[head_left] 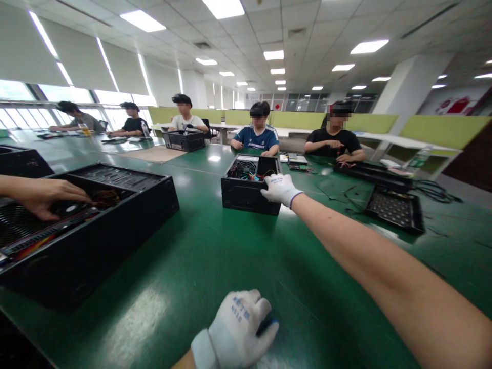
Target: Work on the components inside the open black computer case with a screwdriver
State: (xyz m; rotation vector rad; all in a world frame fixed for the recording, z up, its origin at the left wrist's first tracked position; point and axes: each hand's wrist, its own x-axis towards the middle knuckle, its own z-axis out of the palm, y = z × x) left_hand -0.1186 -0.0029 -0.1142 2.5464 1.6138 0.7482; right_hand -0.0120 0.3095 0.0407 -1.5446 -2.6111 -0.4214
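Note:
My right hand [280, 190], in a white glove, reaches far across the table and grips the right rim of a small black computer case [249, 196]. The case lies with its top side open, and a fan [246, 168] and coloured wires show inside. Near the front of the table is my left hand [242, 325], also in a white glove with blue print on its back. Its fingers are loosely curled, the thumb stands apart from them, and no object shows in it. The palm side is mostly hidden.
At left, another person's bare hand [49, 197] reaches into a large open computer case [96, 246]. A black perforated panel [395, 207], cables [438, 190] and drives [298, 160] lie right on the green table [184, 261]. Several people sit across, one behind another case [185, 141].

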